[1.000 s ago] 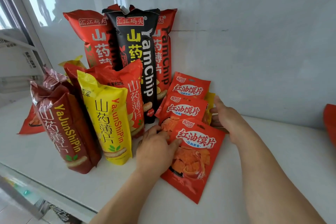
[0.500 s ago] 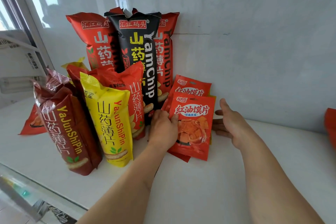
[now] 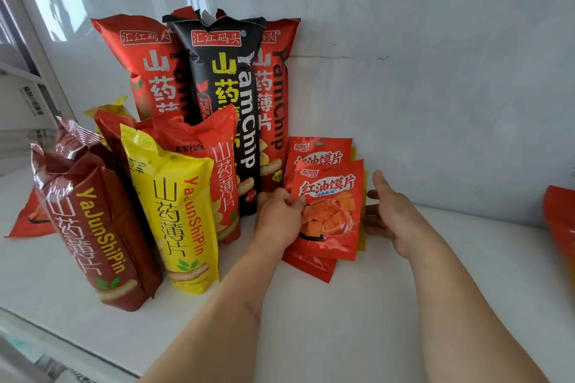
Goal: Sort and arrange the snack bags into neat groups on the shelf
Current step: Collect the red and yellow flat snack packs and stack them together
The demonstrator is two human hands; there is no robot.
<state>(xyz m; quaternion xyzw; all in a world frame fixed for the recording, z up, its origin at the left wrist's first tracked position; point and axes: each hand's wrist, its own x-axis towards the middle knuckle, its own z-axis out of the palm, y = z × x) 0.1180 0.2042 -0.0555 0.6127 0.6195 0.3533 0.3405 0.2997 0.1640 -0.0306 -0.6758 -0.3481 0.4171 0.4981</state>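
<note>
two bare forearms come up from the bottom edge, with no sleeve, watch, band or glove on either. the left hand (image 3: 278,221) has short, rounded fingers and no ring on the knuckles that show. the right hand (image 3: 392,217) is broad across the back, thumb apart from the fingers, also unadorned. nails are mostly hidden.

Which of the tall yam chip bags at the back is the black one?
The middle tall bag, standing in front of the two red tall bags flanking it.
</note>
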